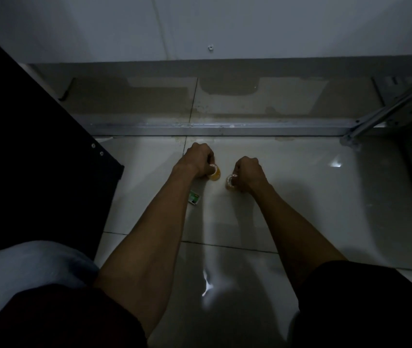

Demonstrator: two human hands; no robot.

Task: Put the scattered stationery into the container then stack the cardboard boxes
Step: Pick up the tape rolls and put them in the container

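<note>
The scene is dim. My left hand (pixel 199 160) is closed around a small yellowish tape roll (pixel 215 173) low over the glossy floor tiles. To its right, my right hand (pixel 247 175) grips a second small tape roll (pixel 230 181) of the same kind. Both rolls are partly hidden by my fingers. A small green and white box (pixel 194 197), like an eraser or staple pack, lies on the floor beside my left forearm. No container or cardboard box is in view.
A metal threshold strip (pixel 212 129) crosses the floor just beyond my hands, with a white wall (pixel 225 26) behind. A dark panel (pixel 36 151) stands at the left. A metal frame (pixel 388 114) slants in at the right. My knees fill the bottom edge.
</note>
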